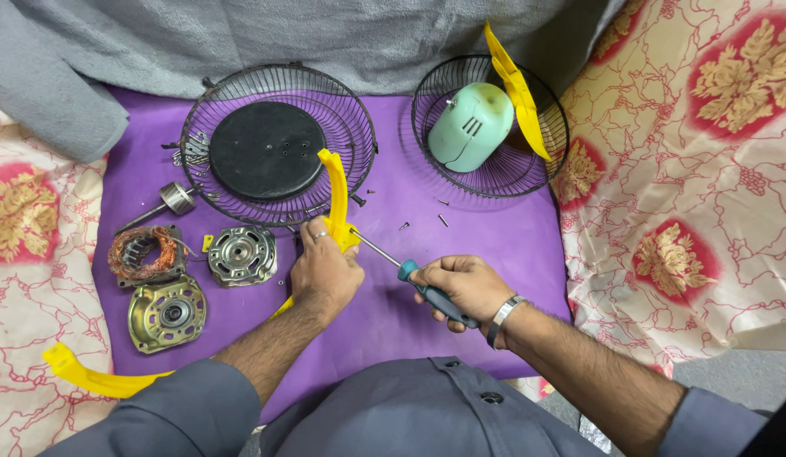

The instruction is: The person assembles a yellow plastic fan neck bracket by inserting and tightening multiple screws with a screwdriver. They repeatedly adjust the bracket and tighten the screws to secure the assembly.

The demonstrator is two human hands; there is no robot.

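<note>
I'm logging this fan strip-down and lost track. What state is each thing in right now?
Left hand: gripping yellow ring.
Right hand: holding screwdriver, tip at ring.
Left grille: flat, black disc inside.
Right grille: holds green housing, yellow blade.
Stator: out, windings bare.
Motor covers: separated.
Screws: loose on cloth.
</note>
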